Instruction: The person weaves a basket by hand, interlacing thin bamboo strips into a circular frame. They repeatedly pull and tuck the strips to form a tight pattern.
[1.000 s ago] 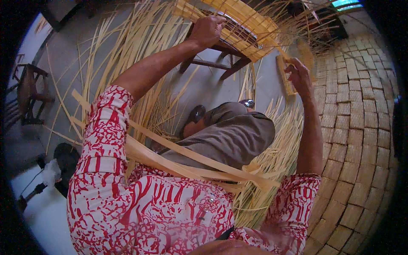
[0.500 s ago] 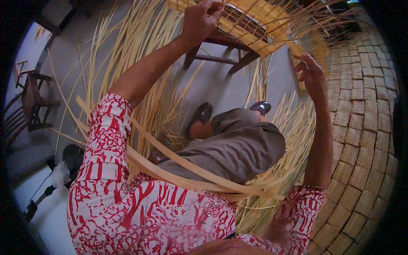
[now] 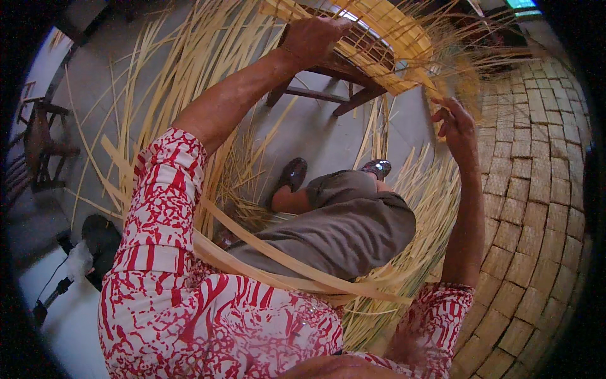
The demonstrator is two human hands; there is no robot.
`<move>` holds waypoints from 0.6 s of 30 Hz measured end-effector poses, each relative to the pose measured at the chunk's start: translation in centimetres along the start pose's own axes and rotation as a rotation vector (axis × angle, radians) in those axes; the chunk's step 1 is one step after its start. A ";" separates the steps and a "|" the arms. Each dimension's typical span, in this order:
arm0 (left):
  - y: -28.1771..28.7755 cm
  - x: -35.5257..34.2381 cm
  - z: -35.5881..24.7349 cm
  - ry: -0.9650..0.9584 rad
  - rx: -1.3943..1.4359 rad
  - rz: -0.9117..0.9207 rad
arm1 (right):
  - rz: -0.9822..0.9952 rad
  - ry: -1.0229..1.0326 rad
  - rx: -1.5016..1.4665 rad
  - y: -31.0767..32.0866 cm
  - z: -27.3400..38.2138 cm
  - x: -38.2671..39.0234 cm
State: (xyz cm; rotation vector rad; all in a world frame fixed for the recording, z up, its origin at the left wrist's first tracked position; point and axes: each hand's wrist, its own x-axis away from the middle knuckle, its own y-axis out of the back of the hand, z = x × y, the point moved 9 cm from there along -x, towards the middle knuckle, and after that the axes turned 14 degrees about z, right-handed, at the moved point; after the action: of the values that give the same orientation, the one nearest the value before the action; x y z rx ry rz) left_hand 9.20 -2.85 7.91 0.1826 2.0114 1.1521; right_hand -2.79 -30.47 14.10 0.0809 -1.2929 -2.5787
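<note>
At the top, my left hand (image 3: 312, 41) is closed at the near edge of a yellow woven piece (image 3: 410, 47), gripping it; the fingertips are partly hidden. The piece rests on a dark wooden stool (image 3: 347, 104), with thin loose ends bristling from its right side. A flat yellow strip (image 3: 426, 82) runs from its right corner down to my right hand (image 3: 456, 123), whose raised fingertips pinch it, the other fingers curled. Long pale strips (image 3: 265, 246) lie across my lap, over grey trousers (image 3: 334, 234).
Heaps of split strips (image 3: 158, 76) cover the floor around my legs and dark shoes. A dark wooden chair (image 3: 47, 142) stands at left, near a black object (image 3: 95, 246) with a plastic bag (image 3: 79, 259). Rows of woven rectangular pieces (image 3: 530, 189) spread along the right.
My left hand rose toward the top, then came down and right along the piece's edge. My right hand has moved slightly right and down. The view has shifted a little.
</note>
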 end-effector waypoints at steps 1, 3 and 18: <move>-0.4 0.0 0.2 -0.007 -0.027 0.010 | 0.003 0.013 0.018 0.0 -0.2 -0.2; -1.3 0.0 0.8 -0.023 -0.079 0.030 | 0.004 -0.019 0.028 0.1 -0.7 -0.4; -2.8 0.8 2.4 0.040 -0.119 0.159 | -0.020 -0.045 0.067 -0.4 -4.2 -0.7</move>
State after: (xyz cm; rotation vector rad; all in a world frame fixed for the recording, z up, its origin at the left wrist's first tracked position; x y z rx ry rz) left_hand 11.03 -2.53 4.62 0.2648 1.9841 1.3817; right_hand -1.54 -33.31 11.21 0.0487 -1.4014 -2.5676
